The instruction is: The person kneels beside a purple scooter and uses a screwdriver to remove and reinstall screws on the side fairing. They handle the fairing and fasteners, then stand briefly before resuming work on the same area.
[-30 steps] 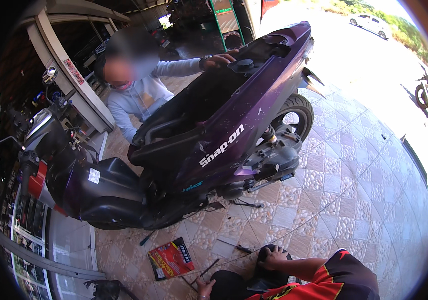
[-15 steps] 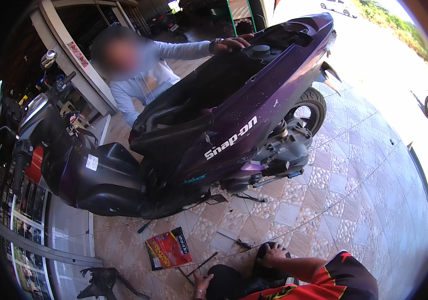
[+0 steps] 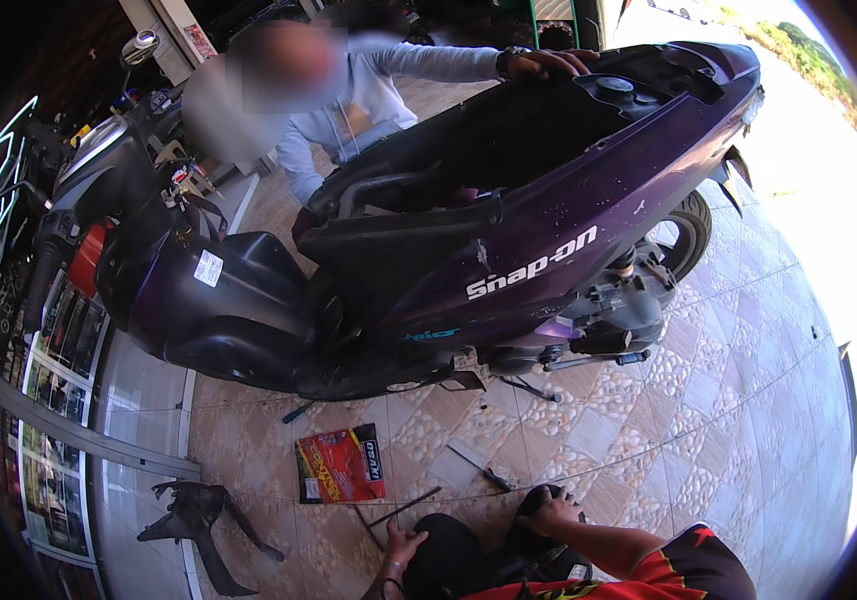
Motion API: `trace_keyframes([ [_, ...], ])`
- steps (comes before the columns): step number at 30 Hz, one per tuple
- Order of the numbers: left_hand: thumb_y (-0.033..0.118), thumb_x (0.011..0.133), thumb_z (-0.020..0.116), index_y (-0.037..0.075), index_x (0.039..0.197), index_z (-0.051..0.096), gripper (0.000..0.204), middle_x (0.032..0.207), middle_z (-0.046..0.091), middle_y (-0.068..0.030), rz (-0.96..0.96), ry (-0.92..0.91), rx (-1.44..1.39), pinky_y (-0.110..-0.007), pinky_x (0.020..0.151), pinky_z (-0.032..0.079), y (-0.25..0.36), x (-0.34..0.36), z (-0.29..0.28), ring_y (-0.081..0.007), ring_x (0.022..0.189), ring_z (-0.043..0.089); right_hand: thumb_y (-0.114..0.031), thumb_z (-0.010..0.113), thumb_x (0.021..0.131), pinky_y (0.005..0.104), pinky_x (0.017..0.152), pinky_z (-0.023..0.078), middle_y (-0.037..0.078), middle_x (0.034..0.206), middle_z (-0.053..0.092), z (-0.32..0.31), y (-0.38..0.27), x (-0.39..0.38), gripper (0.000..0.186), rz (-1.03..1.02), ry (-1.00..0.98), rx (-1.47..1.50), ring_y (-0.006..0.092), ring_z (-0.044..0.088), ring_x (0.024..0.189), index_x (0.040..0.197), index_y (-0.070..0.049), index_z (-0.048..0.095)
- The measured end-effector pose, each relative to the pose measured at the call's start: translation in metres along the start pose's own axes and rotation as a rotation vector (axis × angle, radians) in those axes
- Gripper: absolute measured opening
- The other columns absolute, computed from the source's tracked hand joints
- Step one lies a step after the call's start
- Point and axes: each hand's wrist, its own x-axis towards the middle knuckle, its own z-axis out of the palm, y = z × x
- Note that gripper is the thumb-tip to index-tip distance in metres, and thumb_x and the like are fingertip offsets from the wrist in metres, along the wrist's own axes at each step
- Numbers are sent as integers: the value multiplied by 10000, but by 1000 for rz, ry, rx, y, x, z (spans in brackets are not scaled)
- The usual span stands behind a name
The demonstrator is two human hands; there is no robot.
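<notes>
My left hand [image 3: 406, 547] lies against the side of my dark-clad left knee, with the thumb raised and fingers apart. Close beside it is a dark T-handle wrench [image 3: 407, 507], whose crossbar runs toward the wrist; no grip on it shows. On top of the other knee rests my right hand [image 3: 552, 515], fingers spread, holding nothing. In front of me stands a purple and black scooter [image 3: 509, 260] without its seat, its inner bay exposed. Across it a co-worker in a grey hoodie [image 3: 349, 100] lays one hand [image 3: 549, 65] on the rear body near a round cap.
On the tiled floor [image 3: 589, 420] lie a red and black packet [image 3: 341, 465], a screwdriver [image 3: 484, 470] and another dark-handled tool [image 3: 297, 411]. A black plastic fairing piece [image 3: 204, 530] lies at lower left, beside a glass display case [image 3: 54, 480]. The scooter's kickstand [image 3: 532, 389] juts toward me.
The view has shifted, so the scooter and floor items sit higher and partly further right. The co-worker's head is tilted differently, the hand still on the scooter. My hands stay at my knees.
</notes>
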Motion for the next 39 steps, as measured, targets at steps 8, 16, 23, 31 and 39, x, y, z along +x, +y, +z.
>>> trace_keyframes([
  [8, 161, 726, 869, -2, 1510, 117, 1099, 890, 583, -23, -23, 8, -24, -290, 725, 521, 10, -1, 0, -138, 783, 572, -772, 634, 729, 567, 1101, 344, 250, 1598, 185, -9, -7, -3, 1083, 5, -27, -24, 468, 314, 1415, 1560, -205, 233],
  [16, 115, 723, 869, 50, 1520, 134, 1086, 895, 571, -9, 14, 73, -115, -274, 737, 526, 10, 15, -14, -109, 799, 573, -752, 638, 742, 570, 1122, 313, 263, 1602, 161, -10, -10, -5, 1069, -7, -35, -3, 458, 243, 1451, 1559, -190, 242],
  [23, 153, 748, 855, 76, 1511, 166, 1031, 1014, 550, -60, -90, 123, -207, -298, 733, 540, 20, 18, -34, -131, 845, 581, -704, 662, 760, 551, 1128, 324, 270, 1595, 172, 4, -11, 8, 1061, -19, -16, 12, 463, 253, 1445, 1568, -179, 216],
  [31, 138, 771, 830, 72, 1493, 206, 957, 942, 561, -40, 32, 207, -223, -288, 721, 534, 6, 23, -46, -129, 822, 590, -675, 699, 734, 536, 1135, 328, 281, 1583, 194, 12, -11, 17, 1099, -23, 17, -9, 473, 296, 1424, 1567, -153, 206],
  [39, 127, 818, 788, 92, 1456, 282, 815, 947, 592, -54, 86, 279, -215, -274, 678, 543, -17, 39, -46, -140, 800, 628, -655, 713, 726, 527, 1128, 342, 314, 1563, 208, 18, -15, 28, 1107, -43, 33, -68, 482, 333, 1400, 1562, -144, 200],
])
